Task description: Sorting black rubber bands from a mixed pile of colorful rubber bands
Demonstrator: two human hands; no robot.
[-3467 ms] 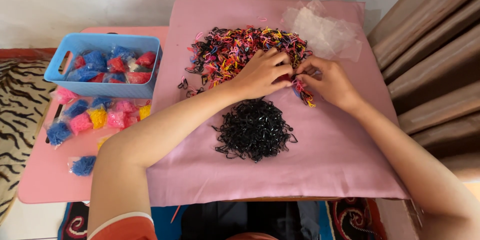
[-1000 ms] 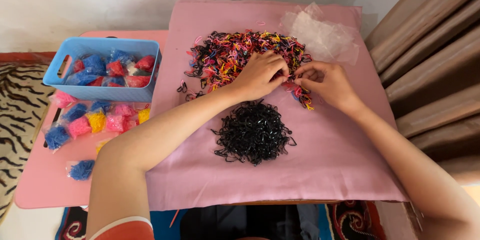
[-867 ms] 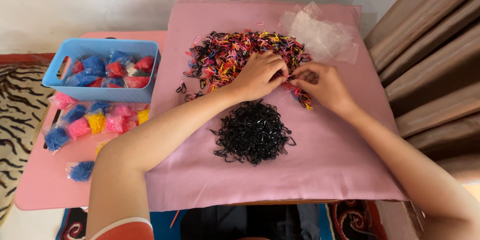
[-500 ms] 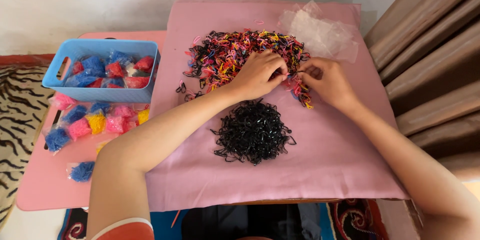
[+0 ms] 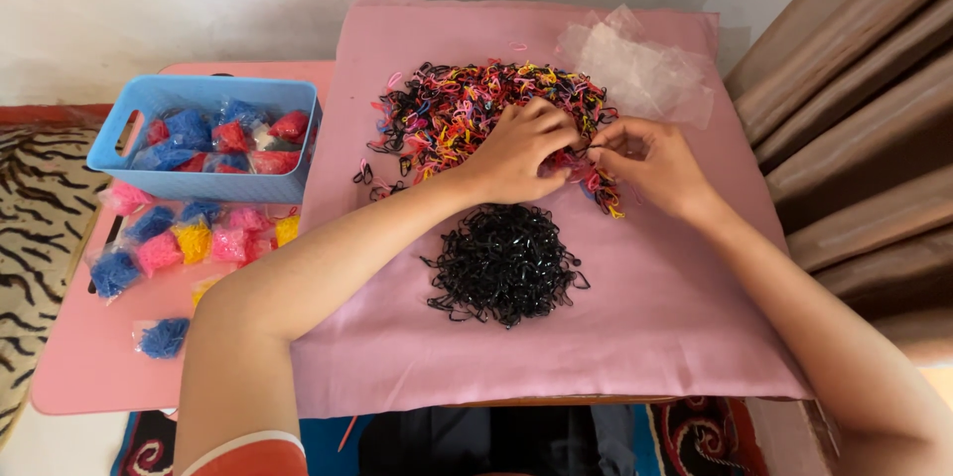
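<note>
**Both hands in the mixed bands, fingertips closer than before**

Compared with half a second ago: left hand (image 5: 516, 153) pushed a touch further toward 2 o'clock, knuckles now over the near edge of the multicoloured heap of small elastic bands (image 5: 467, 109); right hand (image 5: 650, 163) barely shifted, fingertips now almost meeting those of the left. Both with fingers curled and pinched narrow on a few coloured bands at the heap's 4 o'clock edge; exactly which bands, impossible to tell. Black pile unchanged.

Mixed heap at 12 o'clock on the pink cloth (image 5: 645, 307); separate pile of black bands (image 5: 504, 263) at the cloth's centre, just below the left wrist, apart from the mixed heap.

Blue plastic basket (image 5: 204, 136) at 9 o'clock, filled with small clear bags of blue and red bands. More little bags (image 5: 194, 238) of blue, pink and yellow bands loose at 8 o'clock, in front of the basket. Crumpled clear plastic bag (image 5: 640, 64) at 1 o'clock, touching the heap's far right edge.

Underneath, a low pink table (image 5: 89, 367); pale wall at 12 o'clock, brown curtain (image 5: 854, 109) at 3 o'clock, striped rug (image 5: 35, 208) at 9 o'clock.
</note>
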